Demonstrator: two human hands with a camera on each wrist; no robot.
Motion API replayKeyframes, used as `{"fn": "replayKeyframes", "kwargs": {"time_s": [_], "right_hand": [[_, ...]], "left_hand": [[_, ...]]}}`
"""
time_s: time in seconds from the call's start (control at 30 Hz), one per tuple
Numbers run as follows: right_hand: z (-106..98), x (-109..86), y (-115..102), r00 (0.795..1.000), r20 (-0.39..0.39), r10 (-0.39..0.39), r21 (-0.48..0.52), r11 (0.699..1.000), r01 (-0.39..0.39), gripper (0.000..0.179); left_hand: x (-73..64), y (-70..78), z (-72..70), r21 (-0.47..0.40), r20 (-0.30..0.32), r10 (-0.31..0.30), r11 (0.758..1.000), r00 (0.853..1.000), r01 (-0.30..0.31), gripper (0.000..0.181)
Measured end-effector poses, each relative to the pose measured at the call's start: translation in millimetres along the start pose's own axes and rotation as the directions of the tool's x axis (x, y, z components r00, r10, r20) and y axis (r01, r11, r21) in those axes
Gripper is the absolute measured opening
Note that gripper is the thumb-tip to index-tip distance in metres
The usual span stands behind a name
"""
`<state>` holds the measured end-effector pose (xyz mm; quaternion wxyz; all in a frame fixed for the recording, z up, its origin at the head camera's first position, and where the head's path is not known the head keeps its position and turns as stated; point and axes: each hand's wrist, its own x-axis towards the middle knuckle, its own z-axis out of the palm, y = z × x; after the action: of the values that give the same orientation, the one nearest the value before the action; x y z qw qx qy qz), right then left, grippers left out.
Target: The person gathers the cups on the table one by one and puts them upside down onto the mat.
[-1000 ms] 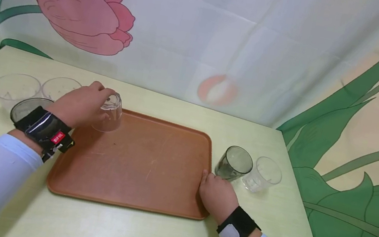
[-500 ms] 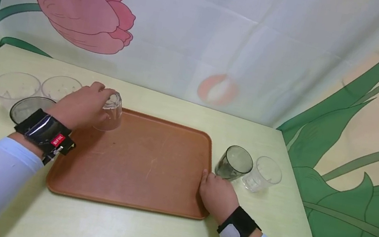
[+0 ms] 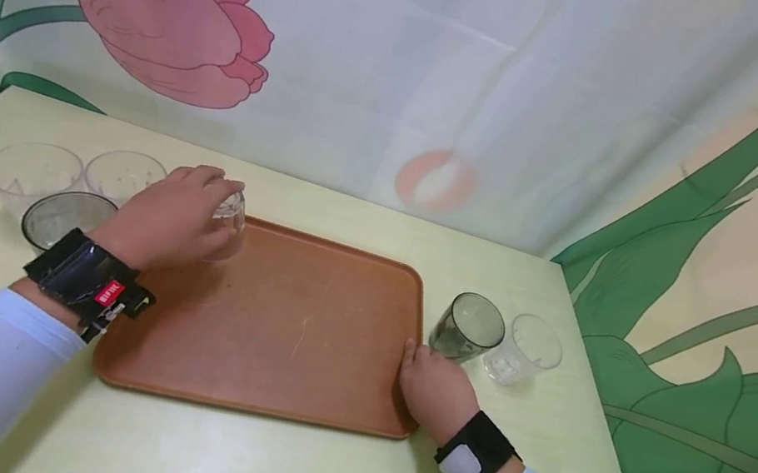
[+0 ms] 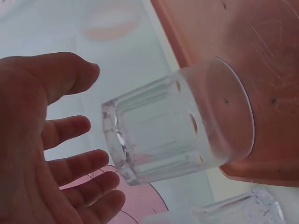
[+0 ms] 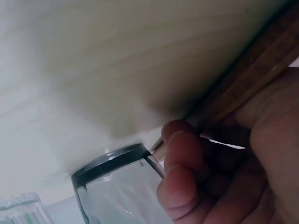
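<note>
An upside-down clear glass [image 4: 163, 126] stands on the far left corner of the brown tray [image 3: 302, 324]. My left hand [image 3: 173, 217] is spread just above its base; in the left wrist view, a gap shows between the thumb and fingers [image 4: 77, 168] and the glass. At the tray's right side, my right hand [image 3: 437, 391] grips the rim, with fingers [image 5: 180, 186] curled at the edge in the right wrist view. A grey tinted glass [image 3: 468, 328] stands upright right beside that hand.
Right of the grey glass is a small clear glass [image 3: 525, 348]. On the left, two wide clear glasses [image 3: 32, 175] [image 3: 123, 176] and a dark-rimmed grey one [image 3: 62, 219] stand near my left wrist. A flower-printed cloth [image 3: 378, 67] hangs behind the table.
My left fingers have loosened from the clear glass, and the hand has shifted slightly right over it. The glass stays in place; my right hand keeps its hold on the tray.
</note>
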<state>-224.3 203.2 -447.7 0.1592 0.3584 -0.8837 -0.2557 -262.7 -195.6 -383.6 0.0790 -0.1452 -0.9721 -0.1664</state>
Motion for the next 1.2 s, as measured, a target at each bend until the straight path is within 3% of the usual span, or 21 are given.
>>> {"fn": "replayKeyframes", "kwargs": {"time_s": [0.13, 0.27, 0.5, 0.77, 0.93, 1.2], "right_hand": [[3.7, 1.0, 0.4, 0.995, 0.094, 0.023, 0.118, 0.992, -0.034, 0.031], [3.7, 2.0, 0.8, 0.991, 0.117, 0.056, 0.2, 0.976, -0.079, 0.032], [-1.5, 5.0, 0.7, 0.992, 0.035, 0.118, 0.282, 0.951, -0.123, 0.014], [-14.4, 21.7, 1.0, 0.992, -0.041, 0.123, 0.26, 0.959, -0.109, 0.012], [-32.0, 38.1, 3.2, 0.989, -0.092, 0.119, 0.334, 0.939, -0.082, 0.034], [-58.3, 61.0, 13.9, 0.972, -0.142, 0.189, 0.489, 0.867, -0.097, 0.061]], "left_hand": [[-4.4, 7.2, -1.6, -0.01, -0.028, 0.021, 1.0, 0.999, -0.021, 0.065], [-9.0, 15.6, -2.9, -0.01, -0.076, 0.054, 0.998, 0.996, -0.055, 0.064], [-17.2, 23.7, 4.8, 0.008, -0.137, 0.113, 0.994, 0.984, -0.113, 0.063], [-20.3, 29.3, 9.0, 0.044, -0.163, 0.13, 0.991, 0.978, -0.125, 0.063], [-21.8, 33.2, 10.1, 0.018, -0.152, 0.128, 0.992, 0.98, -0.126, 0.066], [-22.2, 41.1, 7.0, -0.03, -0.203, 0.166, 0.984, 0.965, -0.176, 0.068]]}}
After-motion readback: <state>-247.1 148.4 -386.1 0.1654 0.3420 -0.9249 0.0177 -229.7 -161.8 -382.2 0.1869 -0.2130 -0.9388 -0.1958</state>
